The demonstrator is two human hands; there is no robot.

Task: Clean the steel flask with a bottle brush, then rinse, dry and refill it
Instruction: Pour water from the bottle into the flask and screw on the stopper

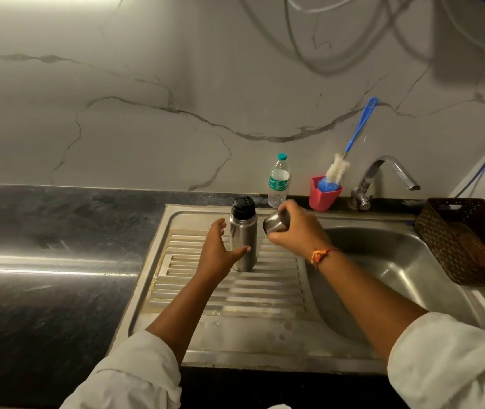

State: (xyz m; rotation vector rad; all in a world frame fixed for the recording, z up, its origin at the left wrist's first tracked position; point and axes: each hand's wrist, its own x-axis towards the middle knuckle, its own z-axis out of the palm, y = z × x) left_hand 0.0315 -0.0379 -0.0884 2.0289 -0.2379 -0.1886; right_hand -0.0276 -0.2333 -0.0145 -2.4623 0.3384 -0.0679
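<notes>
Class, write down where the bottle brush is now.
In the head view, the bottle brush stands head-down in the red cup behind the sink, right of centre, between the water bottle and the tap.

One each: flask (pixel 243 240), cup (pixel 275 223), brush (pixel 337 172), bottle (pixel 278 181) (plastic)

head view | worn on person's head | faces forward-down, close over sink (pixel 383 261)
</notes>
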